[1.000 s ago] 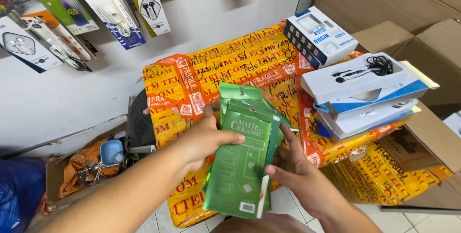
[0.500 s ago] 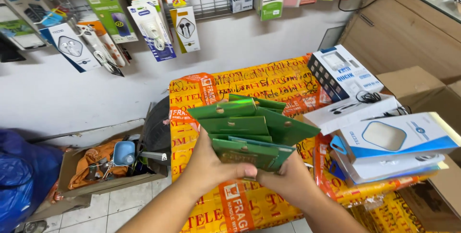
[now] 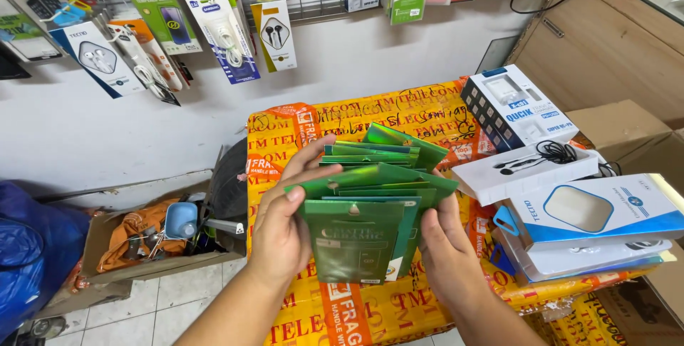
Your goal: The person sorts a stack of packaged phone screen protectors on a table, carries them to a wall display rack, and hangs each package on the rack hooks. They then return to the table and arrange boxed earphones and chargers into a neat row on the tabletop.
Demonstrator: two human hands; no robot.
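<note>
Both my hands hold a fanned stack of flat green packets (image 3: 370,203) in front of me. My left hand (image 3: 285,225) grips the stack's left edge, with its fingers along the upper packets. Under the right edge sits my right hand (image 3: 445,250), its thumb against the packets' side. The frontmost packet (image 3: 353,243) faces me upright, while the others spread out behind it and up to the right. Beneath the packets lies a large box wrapped in orange and yellow tape (image 3: 385,114).
White and blue accessory boxes (image 3: 570,218) pile up on the taped box at right, earphones (image 3: 541,155) on top. Packaged accessories hang on a wire rack (image 3: 214,18) on the wall. An open cardboard box of clutter (image 3: 157,235) and a blue bag (image 3: 35,246) sit at left.
The green packets, held upright as a tight stack a second ago, are now fanned out wider. My view has tilted up and shifted left, showing more of the wall rack.
</note>
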